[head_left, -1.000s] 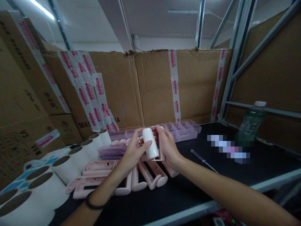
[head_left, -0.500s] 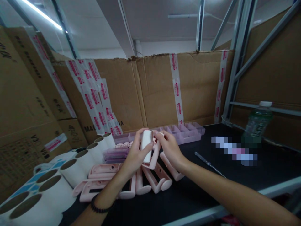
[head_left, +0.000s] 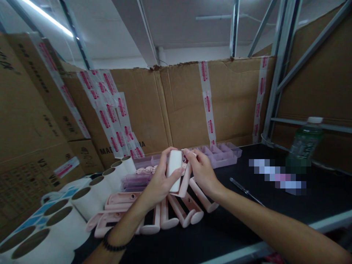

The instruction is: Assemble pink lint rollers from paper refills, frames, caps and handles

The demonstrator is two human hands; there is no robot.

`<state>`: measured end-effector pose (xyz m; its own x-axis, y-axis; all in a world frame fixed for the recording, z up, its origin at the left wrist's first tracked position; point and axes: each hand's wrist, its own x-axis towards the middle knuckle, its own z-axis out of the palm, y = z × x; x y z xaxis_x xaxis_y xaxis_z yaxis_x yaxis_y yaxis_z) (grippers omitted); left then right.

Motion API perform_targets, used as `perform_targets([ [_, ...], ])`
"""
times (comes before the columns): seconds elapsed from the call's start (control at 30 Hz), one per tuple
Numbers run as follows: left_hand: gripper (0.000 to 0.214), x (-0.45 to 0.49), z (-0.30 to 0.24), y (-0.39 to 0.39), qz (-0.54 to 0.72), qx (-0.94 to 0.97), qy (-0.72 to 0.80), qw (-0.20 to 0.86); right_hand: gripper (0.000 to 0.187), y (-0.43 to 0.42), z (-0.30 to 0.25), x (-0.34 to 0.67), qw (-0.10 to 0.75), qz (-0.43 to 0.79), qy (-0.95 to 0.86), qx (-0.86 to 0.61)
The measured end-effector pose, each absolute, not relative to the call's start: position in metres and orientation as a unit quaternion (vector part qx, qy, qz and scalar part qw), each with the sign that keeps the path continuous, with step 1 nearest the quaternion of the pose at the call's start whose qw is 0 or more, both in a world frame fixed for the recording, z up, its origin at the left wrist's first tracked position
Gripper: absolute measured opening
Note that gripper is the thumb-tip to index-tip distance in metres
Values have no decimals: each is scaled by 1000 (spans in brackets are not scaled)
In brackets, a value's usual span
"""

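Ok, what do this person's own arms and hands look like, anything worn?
No gloves or sleeves in view. The left hand has a dark beaded bracelet at the wrist; the right hand and its forearm wear nothing visible.

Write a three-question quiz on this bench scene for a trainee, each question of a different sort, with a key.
1. Which hand grips the white roll? A. left hand B. right hand C. neither
2. True or false: the green bottle stands to the right of both hands.
3. Fill in: the loose handles lying on the black table below the hands are ___ in colour.
Key: 1 A; the right hand pinches the pink frame behind the roll. 2 true. 3 pink.
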<state>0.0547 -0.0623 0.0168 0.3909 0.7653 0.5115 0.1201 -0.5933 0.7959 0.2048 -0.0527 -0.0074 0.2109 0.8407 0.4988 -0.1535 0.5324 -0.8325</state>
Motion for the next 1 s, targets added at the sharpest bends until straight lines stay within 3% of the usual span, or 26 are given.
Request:
perform_targets([
  [0.47,53,46,18,-59,430,789,293,325,41,-55,-13,201,696,350,-513,-360],
  [1.0,70,47,17,-66,413,811,256,324,36,-61,-12,202,730,240,-531,-357],
])
